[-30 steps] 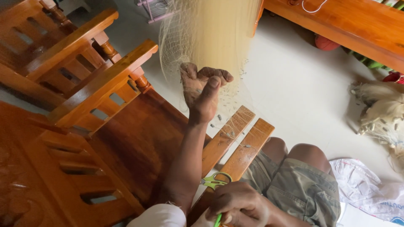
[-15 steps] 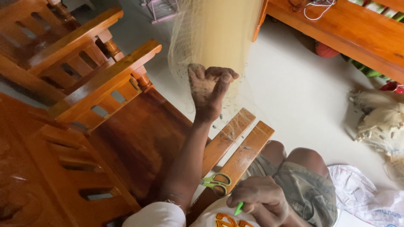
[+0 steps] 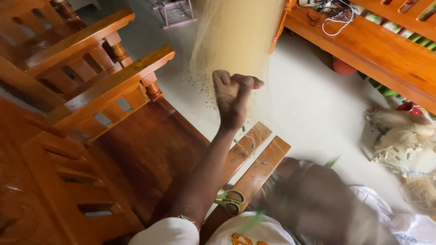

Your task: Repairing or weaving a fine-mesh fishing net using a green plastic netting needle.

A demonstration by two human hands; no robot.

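My left hand (image 3: pixel 234 97) is raised at arm's length, fingers closed on a fine pale yellow net (image 3: pixel 236 36) that hangs down from above. Small dark weights dot the net's lower edge around the hand. My right hand (image 3: pixel 313 199) is a motion blur low on the right, over my lap, with green streaks of a thin green tool (image 3: pixel 254 220) beside it. Green-handled scissors (image 3: pixel 229 199) lie on the slatted wooden bench seat (image 3: pixel 259 149) under my left forearm.
Wooden chairs with slatted armrests (image 3: pixel 109 86) fill the left side. A wooden bench (image 3: pixel 381 54) with white cables on it crosses the top right. A heap of bundled net and cord (image 3: pixel 404 140) lies on the pale floor at right, near an orange ball (image 3: pixel 343 67).
My left hand has closed into a fist on the net and pulled it tauter. My right hand with the green tool has swung fast to the right and blurs.
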